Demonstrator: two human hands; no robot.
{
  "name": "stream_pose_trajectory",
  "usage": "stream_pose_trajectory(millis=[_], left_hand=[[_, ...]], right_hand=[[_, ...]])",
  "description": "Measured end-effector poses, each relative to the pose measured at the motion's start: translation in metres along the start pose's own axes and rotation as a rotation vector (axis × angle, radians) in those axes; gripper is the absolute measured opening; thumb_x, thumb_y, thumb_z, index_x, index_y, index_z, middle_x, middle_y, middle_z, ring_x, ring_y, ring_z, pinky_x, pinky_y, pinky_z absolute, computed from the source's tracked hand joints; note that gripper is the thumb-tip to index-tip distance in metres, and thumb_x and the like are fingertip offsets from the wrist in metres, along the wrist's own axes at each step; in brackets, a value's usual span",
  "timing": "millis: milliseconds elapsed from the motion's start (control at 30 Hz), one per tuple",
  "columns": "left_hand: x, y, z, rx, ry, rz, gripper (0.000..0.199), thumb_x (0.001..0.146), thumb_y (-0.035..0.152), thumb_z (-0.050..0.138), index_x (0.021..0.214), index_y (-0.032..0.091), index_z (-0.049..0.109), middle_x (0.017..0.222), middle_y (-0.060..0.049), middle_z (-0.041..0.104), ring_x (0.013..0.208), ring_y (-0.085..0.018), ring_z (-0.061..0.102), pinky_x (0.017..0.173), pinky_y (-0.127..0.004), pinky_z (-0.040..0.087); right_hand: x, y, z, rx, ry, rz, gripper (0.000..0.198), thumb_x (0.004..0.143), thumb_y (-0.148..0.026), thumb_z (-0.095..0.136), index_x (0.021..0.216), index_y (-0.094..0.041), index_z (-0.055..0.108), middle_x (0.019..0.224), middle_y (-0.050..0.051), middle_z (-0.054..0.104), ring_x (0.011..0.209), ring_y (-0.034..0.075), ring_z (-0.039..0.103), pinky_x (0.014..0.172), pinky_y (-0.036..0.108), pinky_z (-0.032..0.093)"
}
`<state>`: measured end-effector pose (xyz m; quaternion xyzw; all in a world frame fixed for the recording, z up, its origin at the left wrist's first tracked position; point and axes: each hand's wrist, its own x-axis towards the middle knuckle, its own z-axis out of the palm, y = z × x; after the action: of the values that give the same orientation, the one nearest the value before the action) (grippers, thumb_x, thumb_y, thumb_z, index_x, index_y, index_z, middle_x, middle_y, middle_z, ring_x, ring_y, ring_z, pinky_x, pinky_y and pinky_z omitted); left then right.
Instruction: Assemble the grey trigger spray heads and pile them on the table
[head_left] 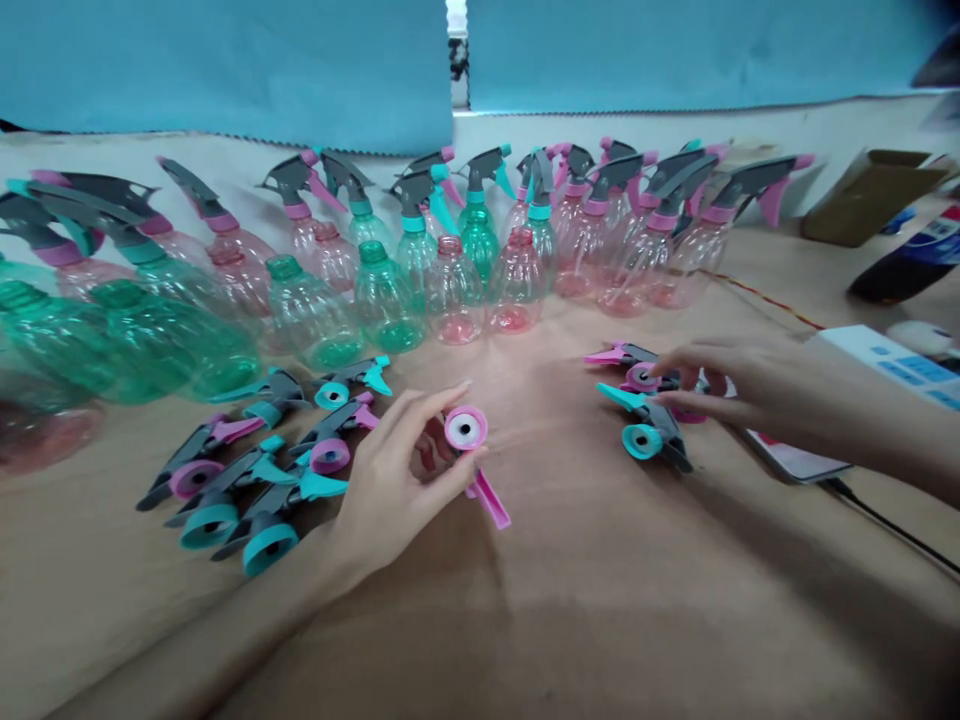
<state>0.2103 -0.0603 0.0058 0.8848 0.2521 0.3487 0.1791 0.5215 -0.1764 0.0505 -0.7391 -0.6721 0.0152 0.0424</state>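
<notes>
My left hand (405,470) is closed around a pink-and-grey spray trigger head (465,428). Its round pink collar faces me, showing a white inside with a dark centre, and its pink lever points down. At the right, my right hand (709,385) has thumb and forefinger around a pink-collared spray trigger head (643,377) in a small group; the exact contact is partly hidden. A turquoise-collared spray trigger head (641,440) lies just in front of those fingertips. Left of my left hand, several turquoise and pink spray trigger heads (262,470) lie in a loose pile.
Open-necked green bottles (390,300) and pink bottles (517,285) stand behind, in front of bottles with spray heads fitted (592,220). To the right are a phone (802,460) with a cable, a white-and-blue box (885,360), a dark drink bottle (907,260) and a cardboard box (862,200).
</notes>
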Motion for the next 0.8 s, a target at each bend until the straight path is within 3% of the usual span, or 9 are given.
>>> stream_pose_trajectory(millis=[267, 433, 633, 733, 800], left_hand=[[0.004, 0.010, -0.023, 0.104, -0.015, -0.091, 0.027, 0.086, 0.028, 0.061, 0.113, 0.026, 0.059, 0.101, -0.002, 0.055, 0.075, -0.012, 0.056, 0.058, -0.023, 0.048], [-0.001, -0.004, -0.050, 0.092, -0.030, -0.235, 0.025, 0.083, 0.037, 0.063, 0.105, 0.028, 0.060, 0.103, -0.003, 0.059, 0.087, -0.019, 0.061, 0.062, -0.029, 0.052], [-0.016, -0.020, -0.085, -0.214, 0.149, -0.496, 0.035, 0.070, 0.036, 0.073, 0.095, 0.024, 0.053, 0.091, -0.001, 0.063, 0.083, -0.021, 0.065, 0.065, -0.034, 0.056], [-0.029, -0.028, -0.101, -0.201, 0.220, -0.561, 0.035, 0.065, 0.036, 0.073, 0.090, 0.024, 0.051, 0.086, -0.001, 0.062, 0.084, -0.023, 0.065, 0.064, -0.035, 0.056], [-0.038, -0.035, -0.111, -0.093, 0.185, -0.555, 0.036, 0.065, 0.040, 0.071, 0.092, 0.026, 0.052, 0.087, -0.002, 0.062, 0.083, -0.025, 0.065, 0.065, -0.038, 0.056]], right_hand=[[-0.008, -0.004, 0.015, 0.121, -0.199, -0.122, 0.056, 0.077, -0.064, 0.057, 0.122, -0.030, 0.057, 0.085, 0.005, 0.064, 0.072, 0.023, 0.058, 0.059, 0.031, 0.039], [-0.007, -0.004, 0.026, 0.103, -0.250, -0.145, 0.037, 0.084, -0.052, 0.055, 0.114, -0.032, 0.063, 0.072, 0.002, 0.063, 0.058, 0.019, 0.054, 0.052, 0.030, 0.034], [-0.002, -0.009, 0.029, 0.103, -0.321, -0.143, 0.037, 0.086, -0.046, 0.054, 0.118, -0.029, 0.062, 0.071, 0.002, 0.063, 0.059, 0.018, 0.054, 0.053, 0.029, 0.033], [0.002, -0.015, 0.030, 0.093, -0.322, -0.170, 0.033, 0.086, -0.044, 0.054, 0.113, -0.028, 0.065, 0.064, 0.001, 0.059, 0.054, 0.017, 0.051, 0.051, 0.029, 0.031], [0.005, -0.023, 0.029, 0.096, -0.304, -0.190, 0.030, 0.086, -0.044, 0.053, 0.108, -0.027, 0.066, 0.061, 0.000, 0.057, 0.052, 0.016, 0.050, 0.051, 0.028, 0.031]])
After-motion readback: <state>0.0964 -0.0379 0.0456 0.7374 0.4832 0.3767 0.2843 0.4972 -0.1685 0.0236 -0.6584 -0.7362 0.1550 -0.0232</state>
